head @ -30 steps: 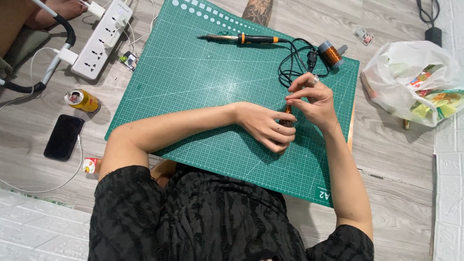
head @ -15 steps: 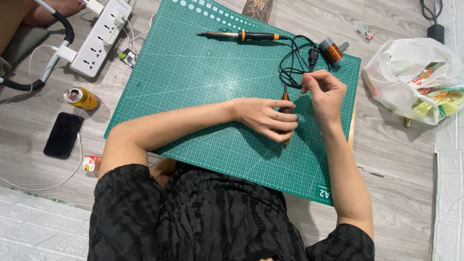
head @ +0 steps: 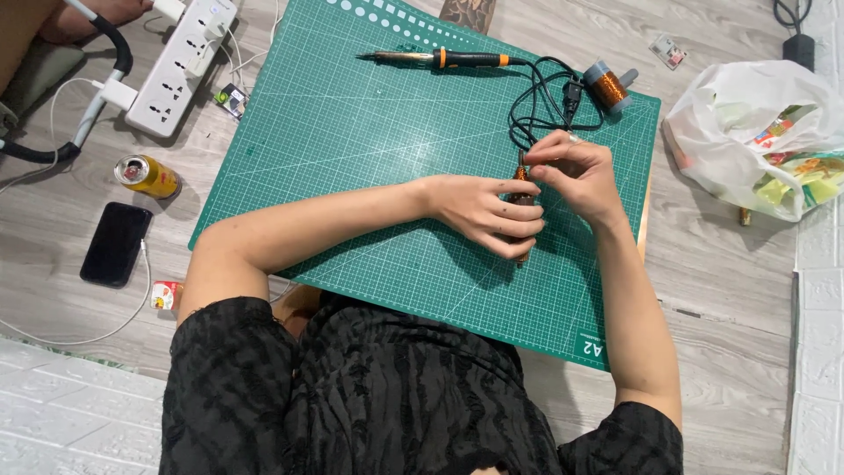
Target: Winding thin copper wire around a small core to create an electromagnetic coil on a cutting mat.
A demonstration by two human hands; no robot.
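My left hand (head: 488,215) is closed around a slim rod wound with copper-coloured wire (head: 520,174), held over the green cutting mat (head: 352,149). My right hand (head: 576,171) pinches the top of that rod with thumb and fingertips. A spool of copper wire (head: 607,88) lies at the mat's far right corner. A soldering iron with an orange and black handle (head: 440,59) rests along the mat's far edge, and its black cord (head: 541,105) coils just beyond my hands.
A white power strip (head: 180,66) with plugs and cables lies far left. A yellow can (head: 145,176), a black phone (head: 114,244) and a small carton (head: 164,295) lie on the wooden floor at left. A white plastic bag (head: 756,132) sits right.
My right hand has lifted slightly from beside the left hand to the rod's upper end. The left hand keeps its grip in nearly the same place.
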